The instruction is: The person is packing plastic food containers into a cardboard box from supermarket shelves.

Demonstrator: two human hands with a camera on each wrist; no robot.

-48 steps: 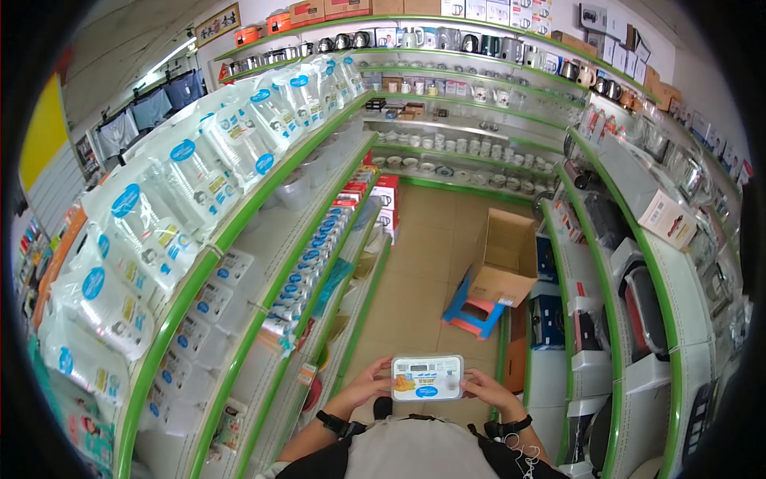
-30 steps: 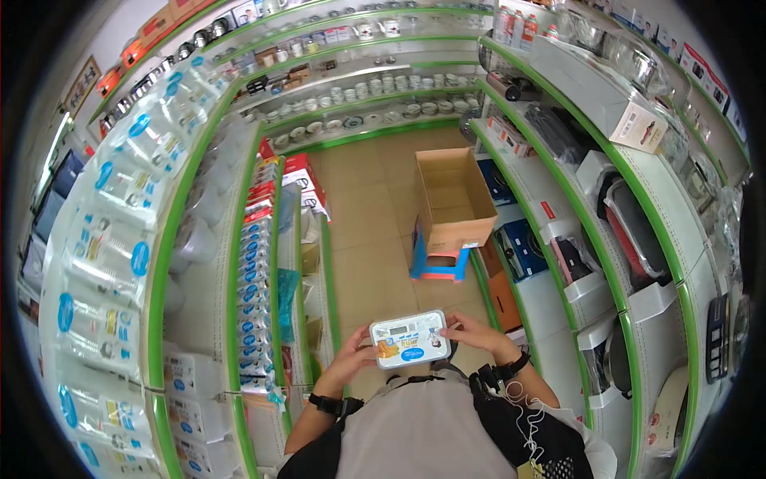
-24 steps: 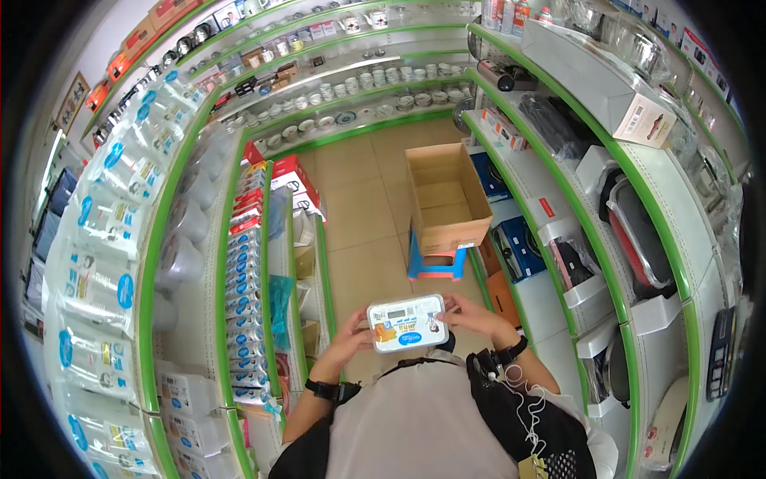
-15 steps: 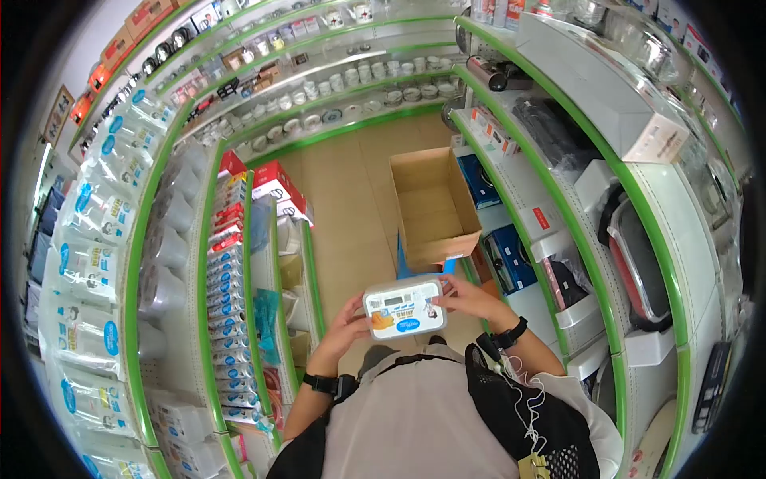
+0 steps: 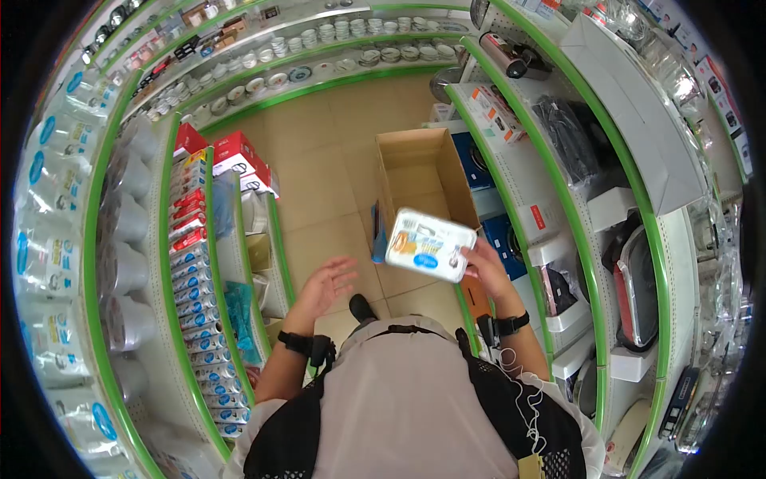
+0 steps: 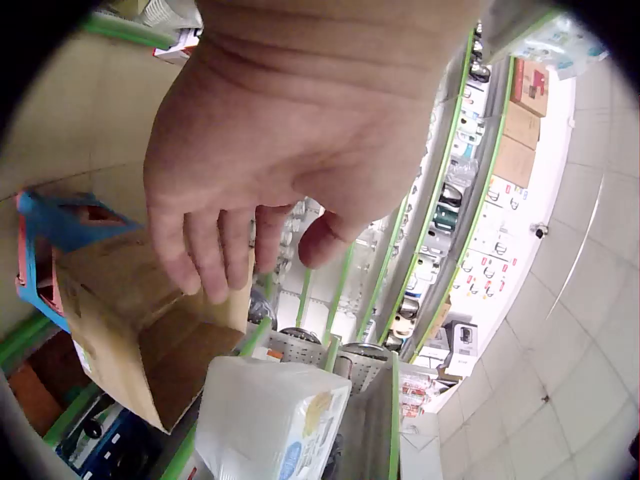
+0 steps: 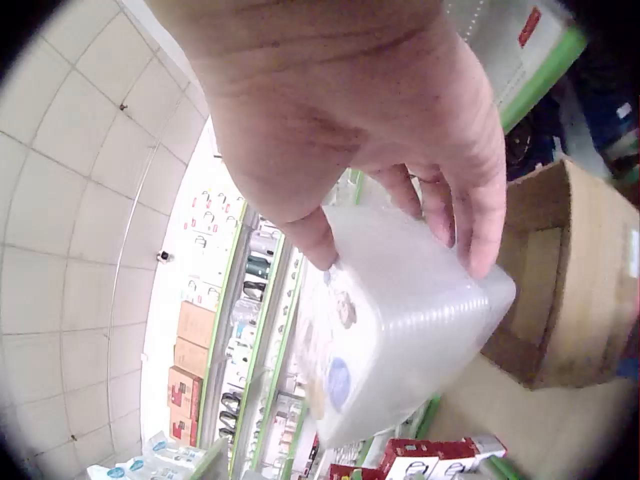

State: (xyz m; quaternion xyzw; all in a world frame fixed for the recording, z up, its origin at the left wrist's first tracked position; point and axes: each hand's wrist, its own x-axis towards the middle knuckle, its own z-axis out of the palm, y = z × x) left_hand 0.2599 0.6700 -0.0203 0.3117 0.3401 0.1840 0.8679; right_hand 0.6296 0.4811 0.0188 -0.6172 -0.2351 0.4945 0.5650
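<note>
My right hand (image 5: 487,268) grips one end of a pack of stacked clear plastic food containers (image 5: 429,244) with a printed white label on top. In the right wrist view the thumb lies on the label side of the container pack (image 7: 400,310) and the fingers curl over the far side. My left hand (image 5: 329,286) is apart from the pack, palm turned inward, fingers spread and holding nothing. Beyond the pack stands an open cardboard box (image 5: 423,164), partly hidden behind it; bare inner walls show. The left wrist view shows the box (image 6: 150,320) below the left fingers.
A blue stool (image 5: 378,233) shows under the box. Shelving with green edges lines both sides: wrapped rolls (image 5: 199,319) and plastic tubs (image 5: 126,271) on the left, a grey carton (image 5: 630,104) and boxed pans on the right. Bowls (image 5: 319,36) stand at the back. Tiled floor runs between.
My left hand has let go of the container pack and moved off to the left. The right hand now holds it alone, tilted and farther forward, nearer the box. The head view has shifted downward.
</note>
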